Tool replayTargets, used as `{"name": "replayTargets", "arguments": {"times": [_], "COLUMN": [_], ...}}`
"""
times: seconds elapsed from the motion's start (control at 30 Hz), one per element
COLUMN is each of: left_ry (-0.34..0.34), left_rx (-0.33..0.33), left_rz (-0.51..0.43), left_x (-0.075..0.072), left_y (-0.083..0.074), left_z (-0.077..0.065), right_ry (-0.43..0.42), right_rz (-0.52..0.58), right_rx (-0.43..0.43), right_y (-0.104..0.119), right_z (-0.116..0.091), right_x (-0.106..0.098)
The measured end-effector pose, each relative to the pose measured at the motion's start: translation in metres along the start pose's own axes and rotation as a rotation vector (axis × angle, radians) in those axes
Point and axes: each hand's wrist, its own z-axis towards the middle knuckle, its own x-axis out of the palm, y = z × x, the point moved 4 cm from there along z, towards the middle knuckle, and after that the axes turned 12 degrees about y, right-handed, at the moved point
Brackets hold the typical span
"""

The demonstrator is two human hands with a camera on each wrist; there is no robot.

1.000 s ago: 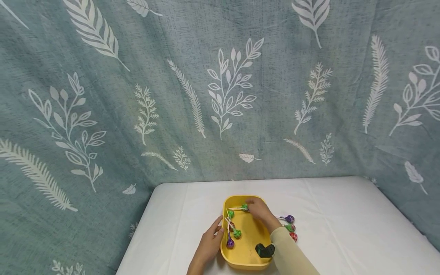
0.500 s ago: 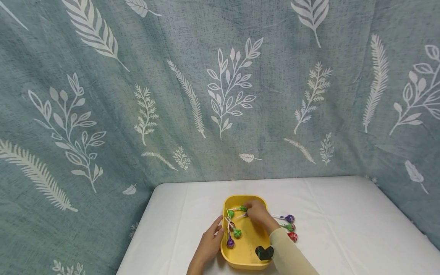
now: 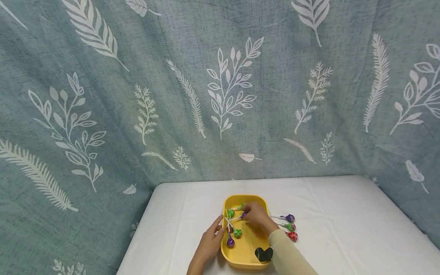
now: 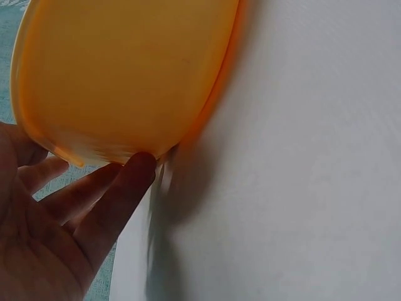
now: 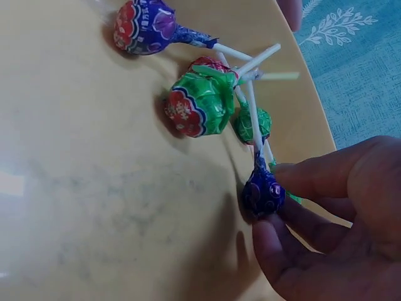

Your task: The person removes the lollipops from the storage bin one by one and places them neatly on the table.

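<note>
A yellow tray (image 3: pixel 245 263) stands on the white-covered table with several wrapped lollipops in it. My right hand (image 3: pixel 256 214) reaches inside and pinches a purple lollipop (image 5: pixel 263 193) by its wrapped head, thumb on one side and finger on the other. Its white stick points left over the other sticks. Near it lie a green lollipop (image 5: pixel 200 103), another purple lollipop (image 5: pixel 144 26) and a smaller green one (image 5: pixel 254 124); a red one is mostly hidden beneath. Outside the tray my left hand (image 3: pixel 210 238) touches its left wall with extended fingers.
Right of the tray, on the table (image 3: pixel 343 221), lie a purple lollipop (image 3: pixel 290 218), a green lollipop (image 3: pixel 290 227) and a red lollipop (image 3: pixel 293 236). A dark block (image 3: pixel 264 254) shows beside the right sleeve (image 3: pixel 288 252). A leaf-patterned curtain (image 3: pixel 220 160) hangs behind the table.
My right hand has shifted slightly nearer within the tray; the purple lollipop has come into view at its fingers, its stick lying further left. The left hand stays in place.
</note>
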Motion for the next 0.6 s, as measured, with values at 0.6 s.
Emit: {"name": "replayTargets", "arguments": {"times": [0.6], "left_ry": [0.003], "left_rx": [-0.002], "left_rz": [-0.007], "left_x": [-0.0003], "left_y": [0.0009], "left_z": [-0.0008], "right_ry": [0.032], "right_rz": [0.001], "right_rx": [-0.025], "right_y": [-0.006], "right_z": [0.0043], "right_x": [0.0094]}}
